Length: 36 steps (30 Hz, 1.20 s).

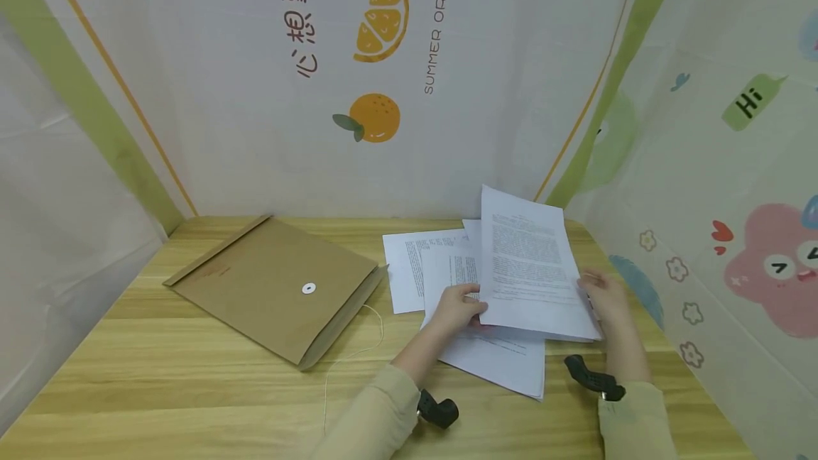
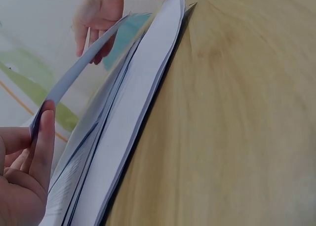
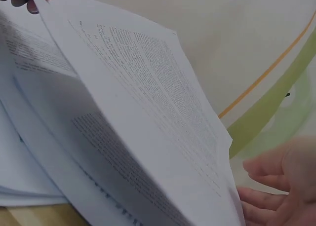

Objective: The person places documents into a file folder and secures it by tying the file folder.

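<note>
In the head view my left hand (image 1: 455,309) pinches the left edge of several raised printed sheets (image 1: 527,254). The left wrist view shows the thumb and fingers of that left hand (image 2: 29,171) on either side of the paper. At the sheets' right edge is my right hand (image 1: 603,297). In the right wrist view its fingers touch or nearly touch the paper edge, with the right thumb (image 3: 264,162) held apart. More printed papers (image 1: 505,368) lie spread and overlapping under the raised sheets, partly hidden by them.
A brown document envelope (image 1: 255,289) lies on the left of the wooden table (image 1: 192,389), its open side toward the papers. Its loose string (image 1: 354,353) trails over the wood. Printed cloth walls (image 1: 268,148) stand behind and at both sides. A black wrist mount (image 1: 437,410) is on my left sleeve.
</note>
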Each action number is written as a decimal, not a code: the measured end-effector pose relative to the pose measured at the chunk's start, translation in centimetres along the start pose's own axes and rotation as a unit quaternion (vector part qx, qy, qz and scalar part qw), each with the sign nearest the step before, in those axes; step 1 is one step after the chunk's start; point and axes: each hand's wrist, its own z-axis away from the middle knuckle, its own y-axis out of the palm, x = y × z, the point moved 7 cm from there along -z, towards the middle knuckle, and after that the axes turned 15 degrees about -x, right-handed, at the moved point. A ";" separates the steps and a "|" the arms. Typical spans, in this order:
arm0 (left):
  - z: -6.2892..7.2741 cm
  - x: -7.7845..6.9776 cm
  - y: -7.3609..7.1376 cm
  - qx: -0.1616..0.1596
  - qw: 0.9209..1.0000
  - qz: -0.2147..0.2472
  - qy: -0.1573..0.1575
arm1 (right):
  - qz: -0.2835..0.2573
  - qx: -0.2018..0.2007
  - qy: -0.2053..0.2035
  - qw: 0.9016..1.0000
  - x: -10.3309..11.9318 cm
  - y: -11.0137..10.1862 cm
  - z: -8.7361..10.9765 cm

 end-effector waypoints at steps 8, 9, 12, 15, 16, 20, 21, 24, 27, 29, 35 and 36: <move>-0.1 -0.1 -1.3 -0.021 0.999 0.023 -0.010 | -0.017 0.014 -0.002 1.000 0.7 -0.2 0.2; -0.1 -0.1 -1.4 -0.024 0.999 0.025 -0.010 | -0.020 0.024 0.002 1.000 0.7 -0.1 0.2; -0.1 -0.1 -1.8 -0.029 0.999 0.036 -0.012 | -0.038 0.046 0.024 0.998 0.8 0.2 0.2; 0.0 -0.3 -2.5 -0.034 0.998 0.049 -0.009 | -0.057 0.065 0.043 0.995 1.1 0.5 0.5; 0.0 -0.4 -2.7 -0.037 0.998 0.053 -0.007 | -0.065 0.071 0.050 0.994 1.2 0.5 0.6; 0.1 -0.8 -3.8 -0.052 0.996 0.073 -0.005 | -0.122 0.093 0.069 0.986 2.3 0.8 1.3; 0.1 -0.9 -4.0 -0.057 0.995 0.077 -0.007 | -0.142 0.096 0.072 0.983 2.6 0.9 1.5; 0.1 -1.2 -4.8 -0.068 0.994 0.090 -0.006 | -0.232 0.105 0.083 0.963 3.7 1.4 2.3; 0.2 -1.4 -5.3 -0.074 0.992 0.106 -0.007 | -0.339 0.121 0.112 0.926 4.8 2.3 3.3; 0.2 -1.6 -5.6 -0.076 0.990 0.121 -0.008 | -0.402 0.132 0.134 0.896 5.4 3.1 3.9; 0.6 -2.0 -6.0 -0.080 0.985 0.152 0.004 | -0.472 0.142 0.158 0.855 6.9 5.3 5.9; 0.6 -2.0 -6.0 -0.080 0.984 0.156 0.004 | -0.473 0.144 0.155 0.855 7.2 5.7 6.2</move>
